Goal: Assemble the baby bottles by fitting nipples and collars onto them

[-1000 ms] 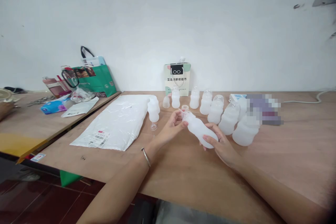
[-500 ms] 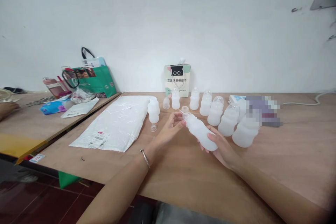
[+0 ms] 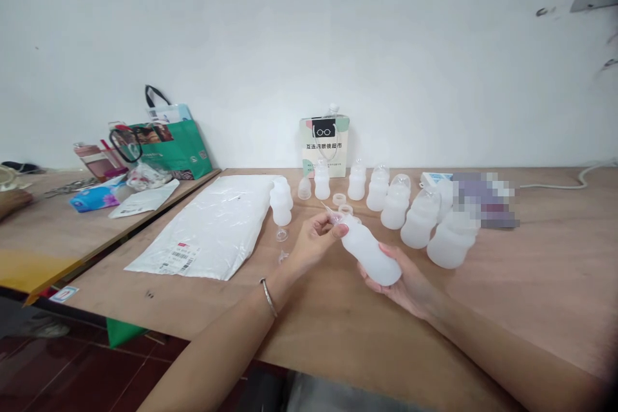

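A frosted white baby bottle [image 3: 369,252] lies tilted in my right hand [image 3: 408,280], whose fingers wrap round its lower body. At its neck, my left hand [image 3: 316,238] pinches a clear teat [image 3: 337,219] with a thin straw-like stem pointing up and left. The teat seems to touch the bottle's mouth; the fingers partly hide the contact. Just beyond lie pale collar rings [image 3: 339,199]. Left of my hands stand another bottle [image 3: 280,204] and a small clear teat [image 3: 282,234]. Several capped bottles [image 3: 419,222] curve along the right and back.
A white plastic mailer [image 3: 207,225] lies on the left of the wooden table [image 3: 545,290]. A paper bag [image 3: 324,148] stands against the wall. On the adjoining table are a green bag [image 3: 181,148] and a blue tissue pack [image 3: 96,196]. Another person's hand [image 3: 14,201] shows at far left.
My left hand has shifted slightly left and down, and the teat's stem now points up from the fingers. The held bottle has lowered a little. Collar rings are now visible behind it.
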The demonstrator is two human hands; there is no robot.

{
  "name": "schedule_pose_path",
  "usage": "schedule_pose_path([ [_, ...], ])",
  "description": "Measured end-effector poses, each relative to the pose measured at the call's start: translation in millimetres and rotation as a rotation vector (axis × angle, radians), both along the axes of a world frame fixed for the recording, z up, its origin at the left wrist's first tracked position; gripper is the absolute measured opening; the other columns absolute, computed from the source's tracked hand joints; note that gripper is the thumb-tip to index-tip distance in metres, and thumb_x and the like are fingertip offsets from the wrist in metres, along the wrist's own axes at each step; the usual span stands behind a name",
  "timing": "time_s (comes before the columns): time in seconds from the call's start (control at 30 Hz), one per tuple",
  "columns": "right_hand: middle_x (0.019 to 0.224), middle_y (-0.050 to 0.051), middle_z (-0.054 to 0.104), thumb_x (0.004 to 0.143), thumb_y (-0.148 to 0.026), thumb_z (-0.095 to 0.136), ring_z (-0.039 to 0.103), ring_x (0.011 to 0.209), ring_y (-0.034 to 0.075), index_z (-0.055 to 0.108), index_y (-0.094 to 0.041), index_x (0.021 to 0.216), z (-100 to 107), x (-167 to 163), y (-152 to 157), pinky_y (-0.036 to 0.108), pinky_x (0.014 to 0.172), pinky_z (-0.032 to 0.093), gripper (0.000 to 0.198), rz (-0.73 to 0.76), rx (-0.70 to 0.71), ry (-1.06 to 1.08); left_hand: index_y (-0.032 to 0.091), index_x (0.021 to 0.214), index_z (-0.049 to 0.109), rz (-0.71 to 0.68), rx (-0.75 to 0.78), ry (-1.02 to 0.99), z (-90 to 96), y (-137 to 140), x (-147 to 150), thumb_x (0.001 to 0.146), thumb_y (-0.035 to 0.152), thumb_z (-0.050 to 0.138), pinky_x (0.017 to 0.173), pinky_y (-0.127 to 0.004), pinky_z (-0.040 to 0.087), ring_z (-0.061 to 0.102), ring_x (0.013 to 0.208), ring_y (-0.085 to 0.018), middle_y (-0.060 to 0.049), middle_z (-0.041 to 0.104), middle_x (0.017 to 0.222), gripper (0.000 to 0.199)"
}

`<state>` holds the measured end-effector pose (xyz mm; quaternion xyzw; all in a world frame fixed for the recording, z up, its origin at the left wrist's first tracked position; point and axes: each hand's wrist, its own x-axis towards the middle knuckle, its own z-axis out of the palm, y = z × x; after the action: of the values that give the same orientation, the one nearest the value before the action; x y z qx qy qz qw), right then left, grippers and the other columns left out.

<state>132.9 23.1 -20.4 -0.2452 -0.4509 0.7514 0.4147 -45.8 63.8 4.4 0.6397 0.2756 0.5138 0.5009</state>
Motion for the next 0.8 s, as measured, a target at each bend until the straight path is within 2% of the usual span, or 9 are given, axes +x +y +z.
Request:
schedule_pose_path([
  [0.17,0.061,0.002,0.053,0.089,-0.042,0.033,0.037,0.046,0.008,0.053,-0.017,0.09,-3,1,1,0.024,0.044,0.017,0.032,0.037,-0.02,0.055,0.017,0.094,0.063,-0.005,0.031,0.033,4.3,-4,-1,0.076,0.04,0.061,0.08,-0.029,0.043,0.058,0.09,-0.018,-0.005,0.065,0.095,0.029],
  [0.37,0.061,0.003,0.054,0.089,-0.043,0.032,0.039,0.046,0.009,0.053,-0.017,0.094,-9,5,4,0.022,0.043,0.018,0.034,0.112,-0.011,0.059,0.016,0.1,0.063,-0.034,0.066,0.087,4.6,-4,-3,0.077,0.042,0.06,0.08,-0.029,0.044,0.058,0.093,-0.02,-0.008,0.065,0.101,0.035],
  [0.47,0.063,0.003,0.055,0.089,-0.044,0.032,0.04,0.046,0.008,0.054,-0.017,0.094,-9,5,5,0.022,0.044,0.023,0.035,0.114,-0.003,0.06,0.015,0.103,0.062,-0.04,0.067,0.056,3.4,-3,-2,0.075,0.043,0.062,0.081,-0.03,0.044,0.058,0.094,-0.021,-0.009,0.064,0.104,0.039],
  [0.57,0.076,0.005,0.06,0.086,-0.045,0.044,0.049,0.058,0.011,0.054,-0.018,0.098,-6,3,5,0.022,0.052,0.034,0.032,0.091,0.058,0.03,0.016,0.109,0.06,-0.086,0.07,0.019,2.8,-1,-2,0.074,0.047,0.061,0.085,-0.032,0.043,0.056,0.099,-0.023,-0.011,0.061,0.11,0.047],
  [0.63,0.082,0.006,0.062,0.08,-0.044,0.054,0.052,0.066,0.012,0.056,-0.017,0.097,-4,2,5,0.023,0.058,0.037,0.032,0.077,0.112,-0.008,0.017,0.116,0.055,-0.106,0.095,0.001,2.2,2,-4,0.078,0.057,0.049,0.087,-0.034,0.043,0.055,0.102,-0.024,-0.012,0.059,0.113,0.056],
  [0.7,0.084,0.006,0.062,0.078,-0.042,0.058,0.051,0.07,0.012,0.058,-0.017,0.097,-2,3,6,0.022,0.06,0.037,0.031,0.024,0.132,-0.033,0.017,0.12,0.05,-0.003,0.147,0.047,1.7,10,-8,0.085,0.059,0.029,0.085,-0.034,0.044,0.054,0.104,-0.023,-0.013,0.057,0.116,0.059],
  [0.77,0.086,0.005,0.063,0.079,-0.041,0.057,0.052,0.073,0.013,0.058,-0.018,0.1,-1,5,7,0.022,0.063,0.038,0.031,-0.065,0.121,-0.032,0.016,0.12,0.049,0.273,0.229,0.326,2.1,25,-12,0.092,0.047,0.015,0.083,-0.032,0.046,0.055,0.102,-0.02,-0.012,0.057,0.115,0.054],
  [0.8,0.087,0.005,0.063,0.08,-0.04,0.055,0.053,0.076,0.014,0.058,-0.019,0.102,0,6,7,0.023,0.066,0.039,0.03,-0.107,0.114,-0.025,0.016,0.118,0.05,0.422,0.268,0.524,2.7,34,-14,0.094,0.039,0.016,0.082,-0.031,0.046,0.056,0.101,-0.018,-0.012,0.058,0.113,0.048],
])
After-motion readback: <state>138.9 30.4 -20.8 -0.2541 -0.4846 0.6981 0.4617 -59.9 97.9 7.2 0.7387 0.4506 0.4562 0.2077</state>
